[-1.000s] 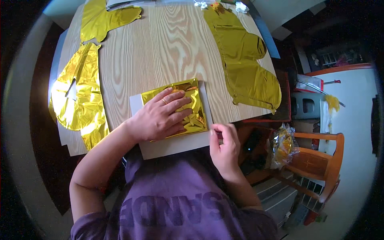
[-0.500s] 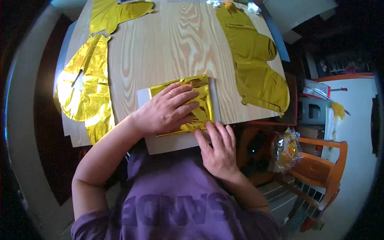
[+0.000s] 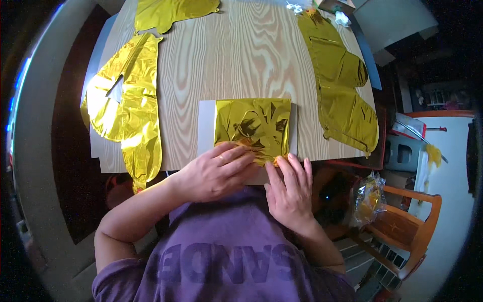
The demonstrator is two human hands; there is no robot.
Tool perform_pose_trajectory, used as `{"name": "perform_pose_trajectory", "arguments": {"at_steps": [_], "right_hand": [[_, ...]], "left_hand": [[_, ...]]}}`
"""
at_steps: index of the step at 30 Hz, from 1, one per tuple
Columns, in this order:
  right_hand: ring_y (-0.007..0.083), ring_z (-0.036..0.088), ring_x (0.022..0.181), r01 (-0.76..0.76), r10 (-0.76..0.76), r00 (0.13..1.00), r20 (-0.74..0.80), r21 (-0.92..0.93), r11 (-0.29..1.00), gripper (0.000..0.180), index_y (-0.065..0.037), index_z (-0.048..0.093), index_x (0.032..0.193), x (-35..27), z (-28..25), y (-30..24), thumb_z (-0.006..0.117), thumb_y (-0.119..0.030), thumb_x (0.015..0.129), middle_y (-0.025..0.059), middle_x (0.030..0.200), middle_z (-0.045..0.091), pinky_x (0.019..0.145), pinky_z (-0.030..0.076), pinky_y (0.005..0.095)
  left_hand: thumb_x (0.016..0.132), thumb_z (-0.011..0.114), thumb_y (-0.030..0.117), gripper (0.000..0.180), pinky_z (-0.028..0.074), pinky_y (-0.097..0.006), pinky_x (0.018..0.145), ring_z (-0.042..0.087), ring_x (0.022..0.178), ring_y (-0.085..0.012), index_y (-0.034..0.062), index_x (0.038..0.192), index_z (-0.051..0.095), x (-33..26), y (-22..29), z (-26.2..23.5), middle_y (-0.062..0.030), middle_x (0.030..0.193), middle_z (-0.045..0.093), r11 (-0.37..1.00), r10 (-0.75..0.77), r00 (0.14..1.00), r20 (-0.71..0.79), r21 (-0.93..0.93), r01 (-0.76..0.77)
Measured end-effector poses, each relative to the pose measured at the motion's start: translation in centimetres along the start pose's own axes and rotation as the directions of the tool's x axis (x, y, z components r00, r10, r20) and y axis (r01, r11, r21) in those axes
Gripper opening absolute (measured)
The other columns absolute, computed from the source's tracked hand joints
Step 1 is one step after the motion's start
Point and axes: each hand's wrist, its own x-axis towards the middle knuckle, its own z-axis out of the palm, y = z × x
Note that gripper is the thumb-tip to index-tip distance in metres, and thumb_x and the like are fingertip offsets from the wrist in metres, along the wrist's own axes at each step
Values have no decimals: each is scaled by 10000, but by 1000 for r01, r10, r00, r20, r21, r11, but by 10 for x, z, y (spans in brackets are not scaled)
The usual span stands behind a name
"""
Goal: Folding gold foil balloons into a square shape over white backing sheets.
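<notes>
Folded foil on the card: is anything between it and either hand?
Nothing visible. The left hand lies over the near edge of the foil, and the right hand has its fingertips at the near right corner. The card is beneath the foil, not between.

Foil packet point(image 3: 254, 113) lies on card point(image 3: 207, 121) atop table point(image 3: 236, 60).

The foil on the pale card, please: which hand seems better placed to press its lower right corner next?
Probably the right hand: its fingertips are at that corner, while the left hand is at the foil's lower edge, farther left.
</notes>
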Motion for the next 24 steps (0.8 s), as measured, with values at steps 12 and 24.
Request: {"name": "perform_pose_trajectory", "arguments": {"at_steps": [12, 24], "right_hand": [[357, 562, 1145, -69, 72, 981, -180, 22, 997, 411, -29, 622, 1248, -8, -2, 20, 709, -194, 882, 155, 1208, 581, 1042, 411, 535], [365, 505, 1247, 94, -91, 995, -49, 65, 993, 676, -38, 581, 1322, -6, -10, 30, 829, -319, 759, 184, 1378, 515, 1038, 433, 498]], "left_hand": [[736, 791, 230, 579, 479, -485, 1026, 576, 1194, -338, 34, 1257, 627, -36, 6, -4, -148, 1252, 593, 969, -242, 948, -208, -97, 226], [722, 683, 155, 468, 517, -449, 984, 624, 1122, -294, 19, 1169, 689, -38, 6, 8, -134, 1198, 655, 987, -154, 960, -233, 6, 160]]}}
